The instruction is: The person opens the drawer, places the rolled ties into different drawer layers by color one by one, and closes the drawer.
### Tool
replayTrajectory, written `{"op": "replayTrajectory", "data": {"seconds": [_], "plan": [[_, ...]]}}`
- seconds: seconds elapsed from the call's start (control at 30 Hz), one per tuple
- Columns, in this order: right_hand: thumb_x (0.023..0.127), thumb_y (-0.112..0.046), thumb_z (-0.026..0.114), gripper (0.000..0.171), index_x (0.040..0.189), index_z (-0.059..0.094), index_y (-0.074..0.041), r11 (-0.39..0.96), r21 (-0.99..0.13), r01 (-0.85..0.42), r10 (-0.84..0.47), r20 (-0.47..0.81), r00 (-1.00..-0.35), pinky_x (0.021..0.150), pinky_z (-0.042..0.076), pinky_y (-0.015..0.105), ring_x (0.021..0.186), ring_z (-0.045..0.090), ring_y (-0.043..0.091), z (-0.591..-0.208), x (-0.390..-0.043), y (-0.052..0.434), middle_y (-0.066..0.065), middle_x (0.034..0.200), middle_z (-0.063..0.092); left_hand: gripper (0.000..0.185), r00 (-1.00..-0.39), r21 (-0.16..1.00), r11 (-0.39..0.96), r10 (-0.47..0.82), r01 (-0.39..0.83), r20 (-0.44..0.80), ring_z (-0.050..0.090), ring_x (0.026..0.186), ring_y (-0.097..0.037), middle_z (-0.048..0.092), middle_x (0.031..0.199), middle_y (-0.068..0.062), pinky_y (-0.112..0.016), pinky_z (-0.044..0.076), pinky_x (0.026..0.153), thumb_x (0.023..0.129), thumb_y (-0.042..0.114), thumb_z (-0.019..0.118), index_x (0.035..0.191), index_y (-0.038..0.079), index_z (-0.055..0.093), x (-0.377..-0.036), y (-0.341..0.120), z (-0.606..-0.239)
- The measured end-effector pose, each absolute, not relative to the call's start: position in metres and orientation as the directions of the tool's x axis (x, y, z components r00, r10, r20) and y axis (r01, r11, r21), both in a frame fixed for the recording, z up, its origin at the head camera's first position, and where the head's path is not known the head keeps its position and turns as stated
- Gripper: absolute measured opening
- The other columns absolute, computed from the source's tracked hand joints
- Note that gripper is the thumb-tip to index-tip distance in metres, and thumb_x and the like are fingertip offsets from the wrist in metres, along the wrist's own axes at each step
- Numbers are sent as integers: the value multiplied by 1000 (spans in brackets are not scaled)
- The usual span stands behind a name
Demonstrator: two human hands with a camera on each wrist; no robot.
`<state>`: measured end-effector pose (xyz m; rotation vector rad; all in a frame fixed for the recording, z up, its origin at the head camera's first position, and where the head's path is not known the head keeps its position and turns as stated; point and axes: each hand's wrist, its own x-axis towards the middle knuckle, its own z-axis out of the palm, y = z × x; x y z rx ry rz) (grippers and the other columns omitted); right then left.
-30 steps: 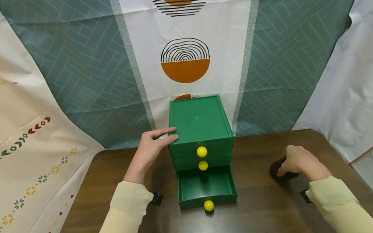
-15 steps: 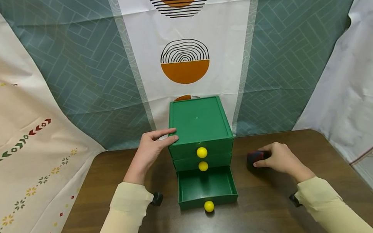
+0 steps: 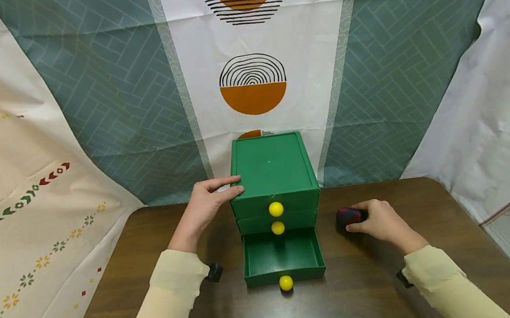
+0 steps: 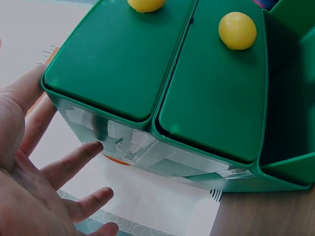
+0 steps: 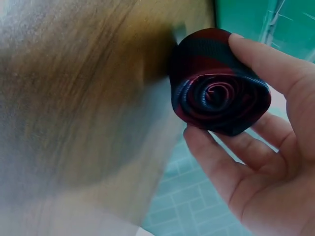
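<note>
A green three-drawer cabinet [image 3: 273, 170] with yellow knobs stands at the back middle of the brown table [image 3: 357, 295]. Its bottom drawer [image 3: 282, 256] is pulled out and looks empty. My left hand [image 3: 207, 199] rests flat against the cabinet's upper left edge, fingers straight; the left wrist view shows the fingers [image 4: 74, 157] touching the taped side wall [image 4: 147, 142]. My right hand [image 3: 377, 220] holds a rolled dark red and navy tie [image 3: 349, 216] just right of the cabinet, a little above the table. In the right wrist view the fingers [image 5: 275, 64] curl around the roll [image 5: 219, 83].
Patterned cloth backdrops [image 3: 254, 74] hang close behind the table and along both sides. The table's front edge lies below the open drawer. Bare wood shows on either side of the cabinet.
My right hand picked the rolled tie off the table at the right and carried it left toward the cabinet. The left hand and the drawer stayed put.
</note>
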<state>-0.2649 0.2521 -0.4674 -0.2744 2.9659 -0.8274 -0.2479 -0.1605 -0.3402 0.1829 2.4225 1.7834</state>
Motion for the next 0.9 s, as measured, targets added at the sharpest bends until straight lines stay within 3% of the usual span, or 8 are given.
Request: {"op": "replayTrajectory", "data": {"seconds": [0.23,0.47,0.63,0.9], "plan": [[66,-36,84,63,114,65,-1,882,-444,-156,-185,-21,-983,70,54,40,80,60,21,-464,-261,248,14,102,67,40,-984,956,293,175,26,-27,35,134,-22,48,138,4,-49,32,110,85,31,69,123,20,64,-246,-160,-340],[61,-29,87,53,103,69,-1,888,-438,-137,-164,-24,-986,63,52,36,71,58,20,-466,-259,245,11,90,68,39,-987,954,297,163,49,-1,37,132,-20,49,135,6,-50,33,108,81,39,72,118,28,67,-255,-163,-355],[60,-29,88,54,103,70,-2,877,-456,-154,-176,-5,-984,63,52,35,73,59,19,-469,-258,246,11,93,69,40,-989,951,304,148,65,21,40,129,-16,52,131,11,-48,36,107,76,47,74,113,34,68,-264,-167,-369],[57,-28,90,53,103,72,-9,822,-534,-197,-214,30,-976,61,51,28,73,58,16,-456,-251,235,6,95,70,39,-987,950,305,163,61,11,39,131,-18,53,130,12,-49,35,107,76,47,73,113,35,68,-266,-167,-367]]}}
